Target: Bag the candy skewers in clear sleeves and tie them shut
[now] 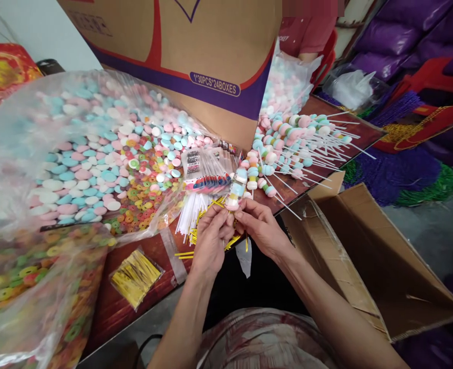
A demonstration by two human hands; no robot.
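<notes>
A candy skewer in a clear printed bag (237, 188) stands upright between my hands, its pink, blue and yellow sweets showing through. My left hand (214, 231) pinches the gathered lower end of the bag. My right hand (260, 223) is closed at the same spot from the other side, and a strip of gold twist tie (246, 243) hangs by its fingers. Just behind my left hand lie loose gold twist ties (194, 237) and white sticks (190, 211). Beyond them is a stack of clear printed bags (209, 171). Unwrapped candy skewers (288, 136) are piled to the right.
At left, a large plastic bag (19, 110) spills pastel candies and fruit rings; another bag of rings (15, 287) lies nearer. A packet of gold ties (137, 278) rests on the table (115, 323). A big carton (211, 41) stands behind. An open box (384, 261) sits right. Another person (307, 33) is beyond.
</notes>
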